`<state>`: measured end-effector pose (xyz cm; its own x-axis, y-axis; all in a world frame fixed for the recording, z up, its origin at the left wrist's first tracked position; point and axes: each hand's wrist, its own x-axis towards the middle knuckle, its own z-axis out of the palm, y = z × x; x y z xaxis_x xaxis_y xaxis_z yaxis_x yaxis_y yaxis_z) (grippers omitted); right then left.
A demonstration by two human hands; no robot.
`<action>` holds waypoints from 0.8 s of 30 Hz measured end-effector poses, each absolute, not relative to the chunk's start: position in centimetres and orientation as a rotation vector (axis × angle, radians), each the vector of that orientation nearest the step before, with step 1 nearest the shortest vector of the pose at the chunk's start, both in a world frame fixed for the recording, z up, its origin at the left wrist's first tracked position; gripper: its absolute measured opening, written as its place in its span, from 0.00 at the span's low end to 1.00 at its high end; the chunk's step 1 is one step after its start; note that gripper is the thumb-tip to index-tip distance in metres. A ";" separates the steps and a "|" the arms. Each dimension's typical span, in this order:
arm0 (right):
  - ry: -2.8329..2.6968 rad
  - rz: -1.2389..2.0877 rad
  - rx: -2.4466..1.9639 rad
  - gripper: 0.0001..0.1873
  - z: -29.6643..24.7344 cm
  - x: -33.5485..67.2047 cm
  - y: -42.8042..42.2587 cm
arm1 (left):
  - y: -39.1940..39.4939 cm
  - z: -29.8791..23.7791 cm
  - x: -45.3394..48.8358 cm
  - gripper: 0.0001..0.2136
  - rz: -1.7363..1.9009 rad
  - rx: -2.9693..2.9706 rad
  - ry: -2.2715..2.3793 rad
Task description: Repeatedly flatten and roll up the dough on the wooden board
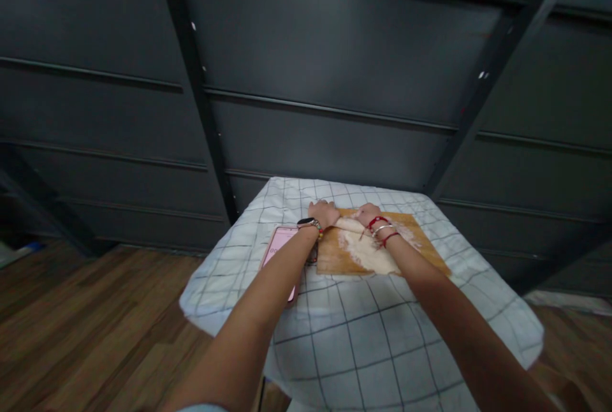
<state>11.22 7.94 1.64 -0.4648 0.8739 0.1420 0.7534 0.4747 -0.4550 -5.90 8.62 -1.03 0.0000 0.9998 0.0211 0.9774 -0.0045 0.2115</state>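
A wooden board point(430, 249) dusted with flour lies on a table covered by a white checked cloth point(363, 335). A pale roll of dough point(351, 224) stretches across the board's far edge. My left hand point(325, 211) rests on the dough's left end with fingers curled down. My right hand point(367, 212) presses on the dough's right part, fingers also curled over it. A dark watch sits on my left wrist, and red and silver bangles circle the right one.
A pink phone point(280, 249) lies on the cloth just left of the board, partly under my left forearm. Behind the table rises a dark panelled wall point(335, 80). Wooden flooring point(86, 316) spreads to the left and right.
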 end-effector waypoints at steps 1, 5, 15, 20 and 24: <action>-2.363 0.470 -1.384 0.14 1.7 10.9 8.6 | 8.4 -1.1 -5.9 0.15 0.252 2.131 2.125; -2.313 0.451 -1.418 0.09 2.3 11.1 11.1 | 7.7 -1.5 -5.9 0.15 0.210 2.292 2.157; -2.429 0.273 -1.398 0.06 1.4 14.9 13.5 | 7.0 -1.5 -5.7 0.15 0.195 2.429 2.182; -2.589 0.387 -1.282 0.11 0.0 14.4 13.6 | 7.2 -1.5 -5.8 0.15 0.142 2.394 2.178; -2.684 0.479 -1.182 0.19 0.0 15.3 13.4 | 7.3 -1.7 -6.0 0.17 0.150 2.449 2.156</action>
